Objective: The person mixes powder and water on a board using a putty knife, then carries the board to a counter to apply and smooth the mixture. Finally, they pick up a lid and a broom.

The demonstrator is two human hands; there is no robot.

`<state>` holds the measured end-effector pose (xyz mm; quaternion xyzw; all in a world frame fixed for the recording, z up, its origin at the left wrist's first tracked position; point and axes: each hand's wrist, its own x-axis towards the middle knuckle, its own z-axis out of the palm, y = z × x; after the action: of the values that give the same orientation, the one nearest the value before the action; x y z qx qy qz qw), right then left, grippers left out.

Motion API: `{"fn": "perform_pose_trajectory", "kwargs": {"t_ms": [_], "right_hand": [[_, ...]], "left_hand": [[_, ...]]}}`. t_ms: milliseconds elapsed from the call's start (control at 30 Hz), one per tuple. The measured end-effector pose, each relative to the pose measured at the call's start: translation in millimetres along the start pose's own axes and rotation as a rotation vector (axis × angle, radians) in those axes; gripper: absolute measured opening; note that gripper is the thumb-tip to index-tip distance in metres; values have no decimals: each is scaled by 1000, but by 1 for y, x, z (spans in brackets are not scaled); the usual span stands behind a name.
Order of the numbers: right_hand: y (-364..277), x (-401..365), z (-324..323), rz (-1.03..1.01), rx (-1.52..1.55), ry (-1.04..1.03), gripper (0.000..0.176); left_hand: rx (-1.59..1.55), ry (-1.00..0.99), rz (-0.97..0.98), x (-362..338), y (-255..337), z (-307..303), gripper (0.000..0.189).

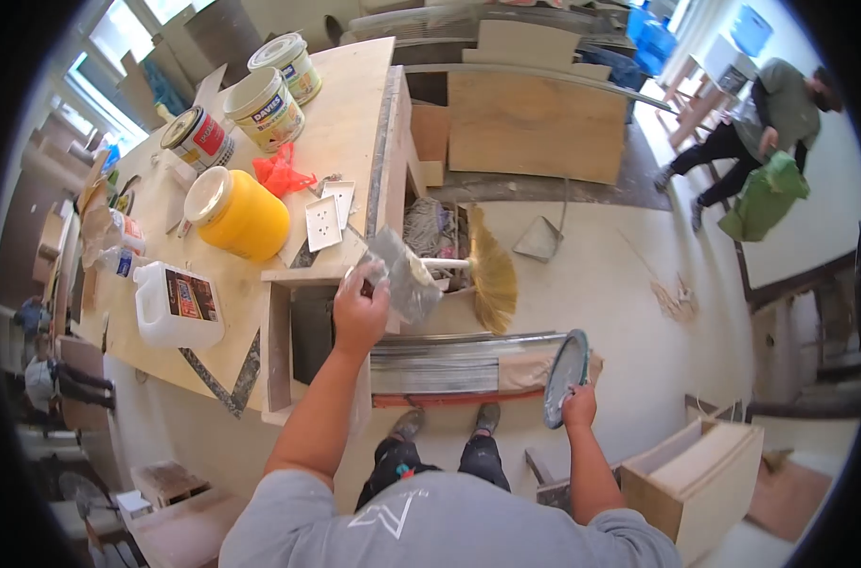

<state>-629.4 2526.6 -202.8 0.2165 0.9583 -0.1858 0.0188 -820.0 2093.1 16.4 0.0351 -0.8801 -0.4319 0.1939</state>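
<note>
My left hand (362, 308) is closed on a clear plastic bag (407, 282) with something greyish in it, held just off the corner of the plywood table (251, 327). In my right hand (579, 405) is a round, shallow grey lid or dish (566, 379), tilted nearly on edge. Nearest the bag on the table lie two white plates with holes (323, 222). Beside them stand a yellow jar (246, 218) and a red plastic bag (281, 172). A white jug (177, 308) is further left.
Paint cans (198, 137) and buckets (265, 109) stand at the table's back. A broom (492, 270), dustpan (539, 239) and metal strips (435, 364) are on the floor. Another person (781, 114) holds a green bag (767, 197). A wooden box (696, 473) stands at right.
</note>
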Motion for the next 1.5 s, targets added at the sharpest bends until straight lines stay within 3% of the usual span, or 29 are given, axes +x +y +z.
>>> {"fn": "perform_pose_trajectory", "kwargs": {"t_ms": [100,167,300,433,500,533,600,633,700,733,833,867,933,1033,1100,1167,1233,1333,1400,1500], "right_hand": [[4,-98,-33,155,-2,-20,24],[7,-180,-46,208,-18,77,26],[-11,-343,-57,334,-71,266,24],[-45,-500,-45,487,-78,399,23],[-63,-568,-38,633,-30,466,24],[-82,-604,-42,750,-18,537,25],[-116,-663,-47,883,46,654,24],[-136,-686,-55,975,70,715,23],[-169,-744,-68,1111,97,815,24],[-186,-773,-74,1135,-51,870,24],[-226,-876,-104,1217,-30,1032,24],[-255,-905,-116,1283,48,1167,23],[-303,-972,-129,1348,124,1443,21],[-362,-1072,-144,1432,180,1878,24],[-396,-1143,-157,1207,294,2257,28],[-427,-1202,-175,1145,150,2413,29],[-418,-1305,-151,920,99,2592,32],[-426,-1357,-178,933,71,2789,35],[-419,-1394,-173,1301,-26,2644,37],[-406,-1420,-162,1461,-11,2626,38]], "left_hand": [[-164,40,-52,2,-12,1,28],[-330,75,-144,5,-19,3,29],[-429,56,-153,11,-24,4,32],[-520,36,-94,15,-38,21,33],[-292,-12,148,4,-30,11,29],[-338,-91,163,-6,-27,17,27],[-855,-504,-231,-37,-18,11,22],[-940,-679,-338,-53,-8,6,21],[-950,-771,-166,-97,10,20,28],[-959,-813,-81,-121,18,25,34],[-629,-1107,126,-230,78,18,44],[-742,-1156,121,-268,84,26,45],[-913,-1387,-8,-362,115,-27,45],[-843,-1638,94,-461,131,-58,38],[-956,-1797,15,-525,145,-119,36],[-956,-1923,24,-572,150,-155,37],[-877,-1989,123,-606,157,-193,35],[-967,-2158,24,-644,156,-229,32],[-938,-2202,44,-654,155,-249,32],[-926,-2237,36,-673,151,-252,32]]}}
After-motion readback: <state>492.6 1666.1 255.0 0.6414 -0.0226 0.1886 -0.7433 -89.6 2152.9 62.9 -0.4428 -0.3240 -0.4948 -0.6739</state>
